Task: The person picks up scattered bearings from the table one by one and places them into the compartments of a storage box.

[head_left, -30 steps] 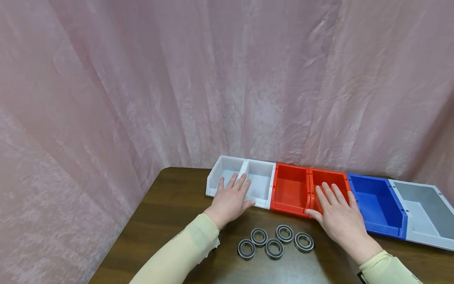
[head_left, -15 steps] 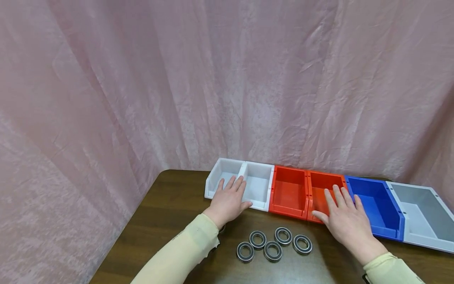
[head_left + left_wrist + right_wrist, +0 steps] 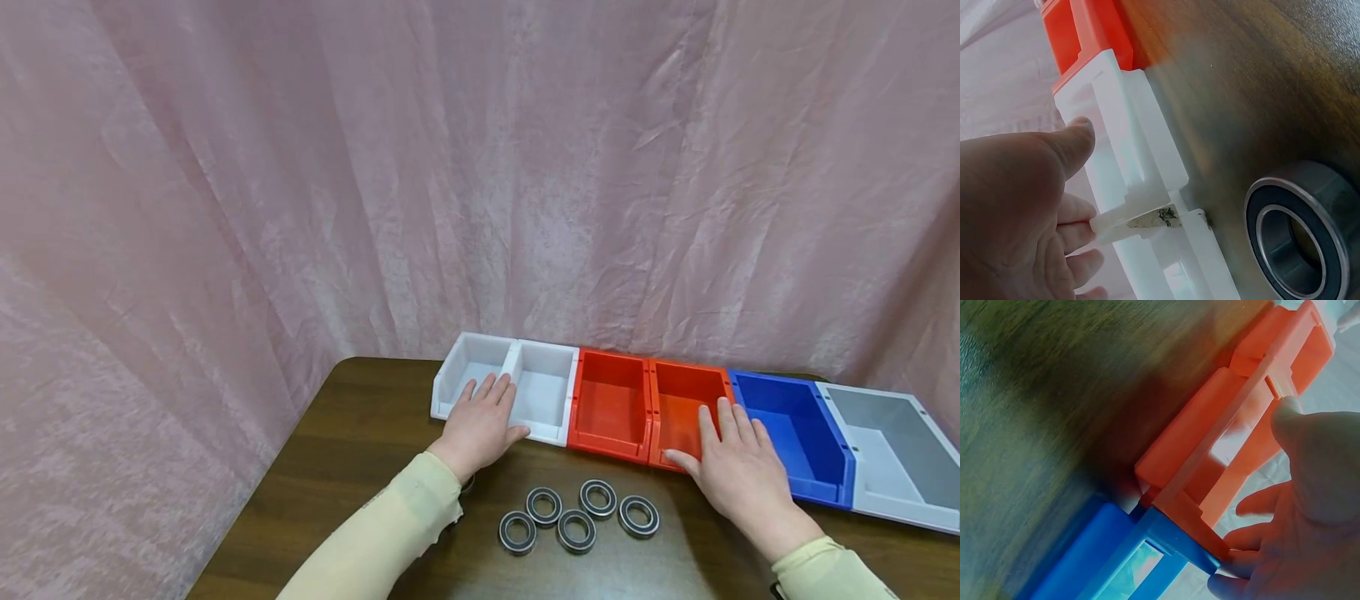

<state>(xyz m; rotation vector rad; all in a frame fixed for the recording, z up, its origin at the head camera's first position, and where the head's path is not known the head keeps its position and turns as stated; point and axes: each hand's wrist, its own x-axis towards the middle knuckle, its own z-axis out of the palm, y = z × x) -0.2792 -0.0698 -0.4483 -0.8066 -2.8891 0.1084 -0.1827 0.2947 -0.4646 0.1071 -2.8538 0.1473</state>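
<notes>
My left hand (image 3: pixel 480 427) is over the front of the two white bins (image 3: pixel 546 387), fingers extended and thumb apart, holding nothing. Over the right-hand red bin (image 3: pixel 678 417) and the edge of the blue bin (image 3: pixel 795 437) is my right hand (image 3: pixel 742 475), palm down with straight fingers and nothing in it. Several ball bearings (image 3: pixel 576 547) lie flat on the table between the hands. Another ring's edge (image 3: pixel 468 483) peeks out beside the left wrist, mostly hidden. One bearing (image 3: pixel 1333 259) appears large in the left wrist view, lying in front of the white bins.
All the bins stand side by side in a row along the table's back, with a second red bin (image 3: pixel 611 404) in the middle and a grey bin (image 3: pixel 900 500) at the right end. Behind them hangs a pink curtain (image 3: pixel 480 167). The brown wooden table (image 3: pixel 360 442) ends at the left.
My right hand has shifted right and slightly nearer, from over the red bin toward the blue one. The left hand has drawn back a little. The bearings have stayed put.
</notes>
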